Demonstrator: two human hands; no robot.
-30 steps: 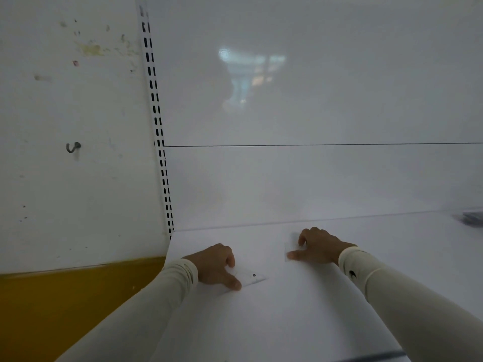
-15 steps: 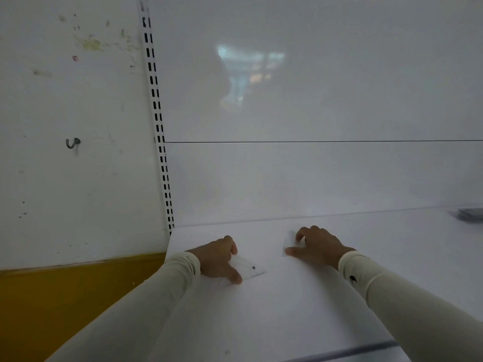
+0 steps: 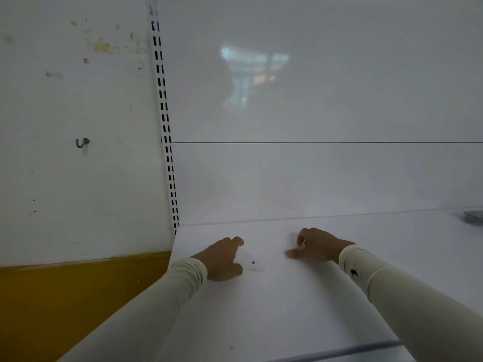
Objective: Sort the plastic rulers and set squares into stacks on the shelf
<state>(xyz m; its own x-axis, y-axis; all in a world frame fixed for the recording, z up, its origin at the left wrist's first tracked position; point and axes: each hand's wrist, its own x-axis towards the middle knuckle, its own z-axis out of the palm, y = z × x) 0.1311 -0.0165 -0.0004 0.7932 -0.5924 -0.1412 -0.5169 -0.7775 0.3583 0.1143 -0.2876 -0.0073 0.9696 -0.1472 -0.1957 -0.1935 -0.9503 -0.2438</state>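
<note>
Nearest the camera, two cream sleeves [image 3: 146, 317] reach forward over the white shelf [image 3: 274, 309]; at their ends both hands rest on the shelf surface, a little apart. On the left, the left hand [image 3: 222, 259] has its fingers curled over a clear plastic set square [image 3: 251, 263] lying flat, the thumb pressing its near edge, one corner with a small dark hole poking out to the right; opposite, the right hand [image 3: 317, 248] curls over a second clear piece [image 3: 291, 246], too faint to tell whether ruler or set square. Such plastic is probably light, stiff and slippery, and lies flush, so sliding it or lifting an edge with a fingernail seems the best hold. Farther right, near the back panel, a dark stack [image 3: 473, 217] lies at the frame's edge; beyond, a slotted upright [image 3: 167, 142] and a wall hook [image 3: 82, 142].
</note>
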